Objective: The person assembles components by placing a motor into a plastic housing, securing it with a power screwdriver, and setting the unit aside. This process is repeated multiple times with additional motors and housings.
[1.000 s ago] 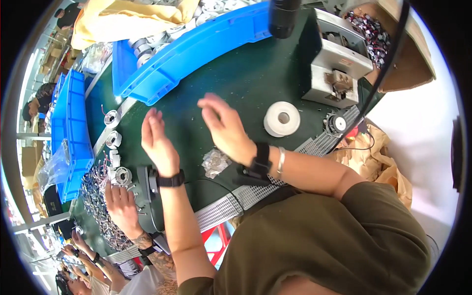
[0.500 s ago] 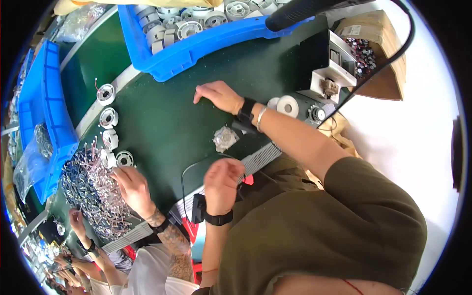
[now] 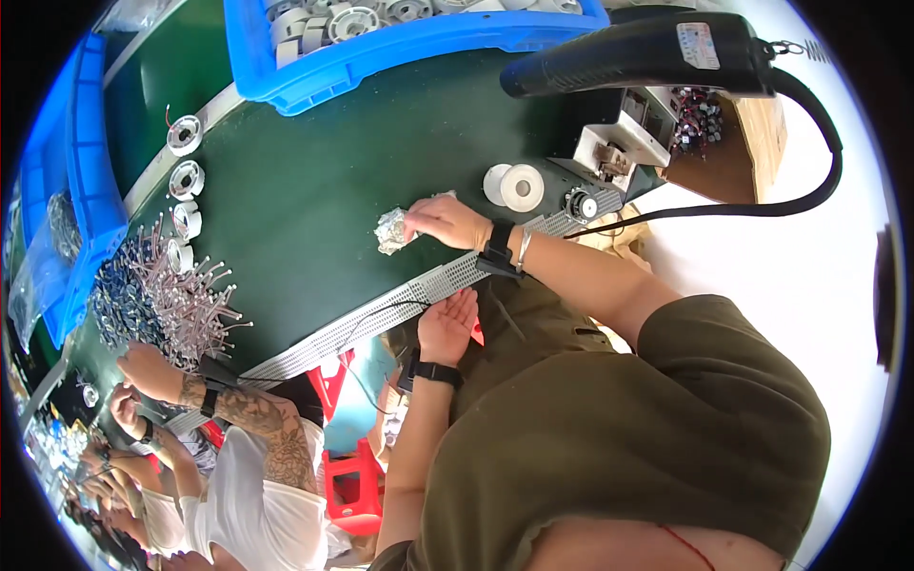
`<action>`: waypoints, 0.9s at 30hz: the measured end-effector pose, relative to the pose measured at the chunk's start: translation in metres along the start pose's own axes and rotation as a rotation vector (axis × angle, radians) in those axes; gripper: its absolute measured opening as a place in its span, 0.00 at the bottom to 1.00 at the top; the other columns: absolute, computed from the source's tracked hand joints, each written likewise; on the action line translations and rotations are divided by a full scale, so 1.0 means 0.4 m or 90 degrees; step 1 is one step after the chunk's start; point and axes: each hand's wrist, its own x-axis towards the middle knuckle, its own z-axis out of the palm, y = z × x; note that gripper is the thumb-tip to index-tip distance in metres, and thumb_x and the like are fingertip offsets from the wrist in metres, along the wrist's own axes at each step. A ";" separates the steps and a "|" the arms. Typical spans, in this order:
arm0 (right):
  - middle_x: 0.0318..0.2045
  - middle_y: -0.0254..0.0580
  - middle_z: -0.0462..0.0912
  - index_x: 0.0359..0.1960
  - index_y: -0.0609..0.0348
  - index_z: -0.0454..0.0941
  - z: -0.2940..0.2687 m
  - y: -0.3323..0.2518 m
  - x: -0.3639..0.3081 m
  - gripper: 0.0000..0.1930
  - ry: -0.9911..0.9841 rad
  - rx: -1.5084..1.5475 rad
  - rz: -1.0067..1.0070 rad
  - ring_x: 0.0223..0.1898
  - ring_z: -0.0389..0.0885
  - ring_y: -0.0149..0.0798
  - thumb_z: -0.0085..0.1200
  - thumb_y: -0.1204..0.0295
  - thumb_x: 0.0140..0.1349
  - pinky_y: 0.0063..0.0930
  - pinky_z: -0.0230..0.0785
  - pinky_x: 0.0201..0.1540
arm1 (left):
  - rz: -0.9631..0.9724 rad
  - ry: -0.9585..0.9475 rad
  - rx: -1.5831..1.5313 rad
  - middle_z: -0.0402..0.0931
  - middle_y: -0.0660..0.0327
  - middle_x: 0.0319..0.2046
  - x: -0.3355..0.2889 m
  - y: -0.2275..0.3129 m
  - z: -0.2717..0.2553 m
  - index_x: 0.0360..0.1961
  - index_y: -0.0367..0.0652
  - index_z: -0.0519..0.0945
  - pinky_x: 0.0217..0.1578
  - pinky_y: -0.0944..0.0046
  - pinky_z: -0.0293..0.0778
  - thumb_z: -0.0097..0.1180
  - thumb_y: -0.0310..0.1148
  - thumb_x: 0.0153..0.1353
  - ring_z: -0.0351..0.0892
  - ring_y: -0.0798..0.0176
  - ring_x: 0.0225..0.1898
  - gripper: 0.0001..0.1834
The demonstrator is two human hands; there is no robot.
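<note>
My right hand (image 3: pixel 449 223) reaches over the near part of the green bench, its fingertips closed on the edge of a crumpled silvery wad (image 3: pixel 390 231). Whether the wad is foil or clear plastic I cannot make out. By the bench's perforated grey edge strip, my left hand (image 3: pixel 448 327) is palm up and holds nothing, its fingers stretched out. Both wrists wear black bands. To the right of my right hand stand a white spool (image 3: pixel 522 187) and a small round metal-and-white part (image 3: pixel 581 205).
A blue crate (image 3: pixel 381 65) of white ring parts stands at the back. A black handheld tool (image 3: pixel 638 55) hangs at upper right, above a metal fixture (image 3: pixel 609 152). At left are a white ring part (image 3: pixel 187 220), a wire pile (image 3: pixel 181 295) and a co-worker's hand (image 3: pixel 152 371).
My right hand has come nearer, onto the silvery wad. My left hand has turned palm up and opened. The co-worker's hand has drawn back from the ring parts. The view has shifted slightly.
</note>
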 end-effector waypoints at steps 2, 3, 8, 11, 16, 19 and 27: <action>0.24 0.41 0.79 0.23 0.59 0.78 0.011 0.005 -0.032 0.20 0.031 -0.053 -0.057 0.32 0.76 0.43 0.40 0.60 0.65 0.32 0.67 0.38 | -0.017 0.004 0.000 0.69 0.47 0.52 0.020 -0.018 0.010 0.45 0.30 0.70 0.58 0.53 0.63 0.42 0.36 0.64 0.66 0.48 0.58 0.18; 0.23 0.41 0.78 0.22 0.59 0.78 0.012 0.007 -0.055 0.19 0.029 -0.090 -0.064 0.31 0.76 0.43 0.41 0.60 0.65 0.33 0.67 0.37 | -0.034 0.007 -0.009 0.69 0.47 0.52 0.032 -0.029 0.016 0.45 0.29 0.70 0.58 0.52 0.63 0.42 0.37 0.64 0.66 0.48 0.57 0.19; 0.24 0.43 0.78 0.22 0.60 0.76 0.128 0.013 -0.170 0.16 0.078 -0.158 -0.041 0.33 0.74 0.45 0.46 0.62 0.61 0.35 0.67 0.39 | 0.021 -0.166 -0.154 0.70 0.61 0.49 0.140 -0.016 -0.059 0.49 0.48 0.71 0.50 0.59 0.66 0.42 0.43 0.63 0.69 0.61 0.49 0.17; 0.26 0.45 0.77 0.23 0.62 0.76 0.207 0.029 -0.254 0.14 0.128 -0.092 -0.095 0.33 0.74 0.47 0.47 0.66 0.61 0.39 0.66 0.39 | 0.011 -0.204 -0.087 0.70 0.61 0.49 0.139 -0.002 -0.068 0.49 0.46 0.71 0.50 0.60 0.66 0.41 0.42 0.64 0.70 0.61 0.49 0.17; 0.26 0.45 0.77 0.24 0.62 0.75 0.204 0.027 -0.305 0.12 0.020 -0.115 -0.066 0.33 0.75 0.47 0.49 0.65 0.58 0.36 0.68 0.38 | 0.073 -0.350 0.106 0.71 0.61 0.47 0.104 -0.005 -0.080 0.47 0.44 0.71 0.51 0.61 0.68 0.39 0.39 0.65 0.71 0.62 0.48 0.15; 0.26 0.44 0.77 0.25 0.61 0.75 0.185 -0.047 -0.334 0.12 0.078 -0.132 -0.080 0.33 0.76 0.47 0.50 0.64 0.58 0.35 0.68 0.36 | 0.124 -0.381 0.233 0.71 0.60 0.45 0.061 -0.026 -0.082 0.46 0.42 0.70 0.51 0.62 0.69 0.38 0.37 0.65 0.71 0.63 0.48 0.15; 0.22 0.45 0.77 0.26 0.62 0.78 0.031 -0.172 -0.678 0.10 0.499 -0.151 0.045 0.25 0.77 0.44 0.56 0.66 0.55 0.32 0.68 0.29 | -0.054 -0.185 0.394 0.75 0.57 0.32 -0.141 -0.143 0.220 0.34 0.35 0.73 0.40 0.65 0.73 0.44 0.27 0.63 0.75 0.62 0.35 0.07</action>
